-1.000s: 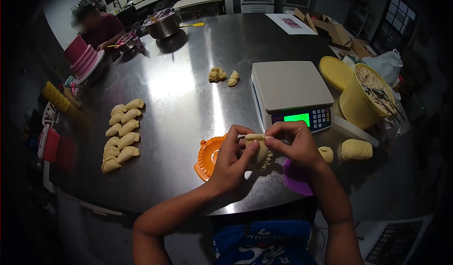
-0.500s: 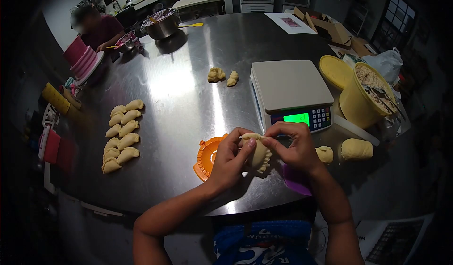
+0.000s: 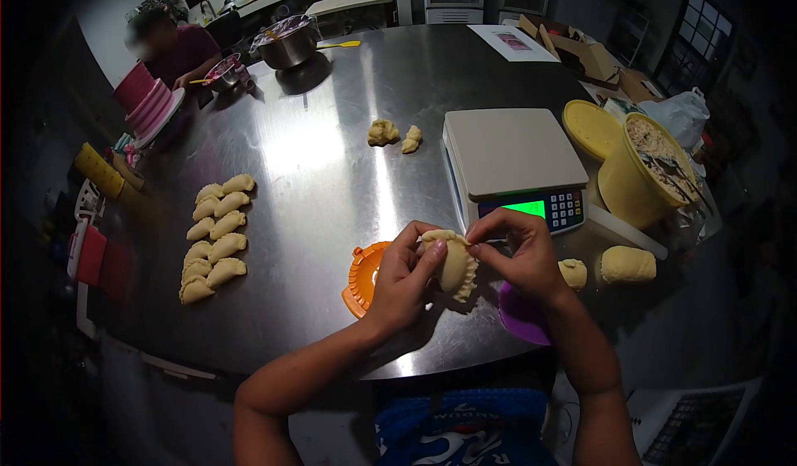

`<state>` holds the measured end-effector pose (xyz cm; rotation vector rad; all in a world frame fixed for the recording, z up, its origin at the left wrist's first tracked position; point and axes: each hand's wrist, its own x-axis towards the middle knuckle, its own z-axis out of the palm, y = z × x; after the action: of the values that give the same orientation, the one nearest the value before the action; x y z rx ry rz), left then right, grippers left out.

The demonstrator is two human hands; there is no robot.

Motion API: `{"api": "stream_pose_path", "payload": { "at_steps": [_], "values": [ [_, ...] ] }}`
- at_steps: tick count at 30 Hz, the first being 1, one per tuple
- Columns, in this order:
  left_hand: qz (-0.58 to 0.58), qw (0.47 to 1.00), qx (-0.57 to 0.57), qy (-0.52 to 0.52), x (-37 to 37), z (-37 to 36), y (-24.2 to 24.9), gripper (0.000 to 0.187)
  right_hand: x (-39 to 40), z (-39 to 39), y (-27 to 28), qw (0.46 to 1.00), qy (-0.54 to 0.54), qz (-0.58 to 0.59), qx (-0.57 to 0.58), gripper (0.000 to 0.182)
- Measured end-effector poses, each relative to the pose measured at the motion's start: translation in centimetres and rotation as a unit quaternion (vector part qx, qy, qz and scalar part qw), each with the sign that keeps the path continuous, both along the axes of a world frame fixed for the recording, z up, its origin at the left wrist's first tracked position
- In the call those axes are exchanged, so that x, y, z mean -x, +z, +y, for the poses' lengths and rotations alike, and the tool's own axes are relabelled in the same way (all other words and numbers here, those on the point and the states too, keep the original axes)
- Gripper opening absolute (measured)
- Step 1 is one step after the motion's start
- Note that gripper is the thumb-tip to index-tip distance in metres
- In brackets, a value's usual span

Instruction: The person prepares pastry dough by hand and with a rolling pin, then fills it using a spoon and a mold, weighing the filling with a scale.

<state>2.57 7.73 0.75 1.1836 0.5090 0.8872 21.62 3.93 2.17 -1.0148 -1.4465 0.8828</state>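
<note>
A pale half-moon dumpling [image 3: 455, 268] with a crimped edge is held above the steel table. My left hand [image 3: 408, 275] grips its left side, thumb across the front. At its upper right edge, my right hand [image 3: 519, 254] pinches the rim between thumb and finger. Beneath and beside my left hand lies an orange dumpling mould [image 3: 362, 285], partly hidden. A purple disc-like piece [image 3: 521, 316] sits under my right wrist, also partly covered. Right of that hand are a small dough piece [image 3: 573, 273] and a larger dough block [image 3: 628, 265].
Several shaped dumplings [image 3: 226, 248] lie in rows at left. A digital scale [image 3: 515, 150] stands ahead, with dough scraps [image 3: 383, 133] to its left. At right is a yellow tub [image 3: 635, 171] of filling. A person [image 3: 187, 51] sits at the far left behind a pink tiered cake [image 3: 151, 105].
The dumpling is turned slightly, showing more of its upper edge. My right fingers have shifted a little along the crimped rim. The view has moved slightly.
</note>
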Motion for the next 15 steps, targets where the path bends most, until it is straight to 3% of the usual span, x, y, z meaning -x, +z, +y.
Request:
{"api": "stream_pose_path", "payload": {
  "at_steps": [2,4,15],
  "values": [
    [-0.007,1.000,0.005,0.001,0.0,0.0,0.0,0.024,0.2,0.0,0.0,0.999,-0.016,-0.010,-0.038,0.011],
    [-0.014,1.000,0.027,-0.004,0.1,0.0,0.2,0.024,0.2,-0.1,0.6,0.989,-0.027,-0.100,-0.102,0.015],
    [-0.024,1.000,-0.007,-0.017,0.1,-0.7,0.4,0.022,0.0,-0.2,1.1,0.982,0.004,-0.100,-0.158,0.011]
  ]
}}
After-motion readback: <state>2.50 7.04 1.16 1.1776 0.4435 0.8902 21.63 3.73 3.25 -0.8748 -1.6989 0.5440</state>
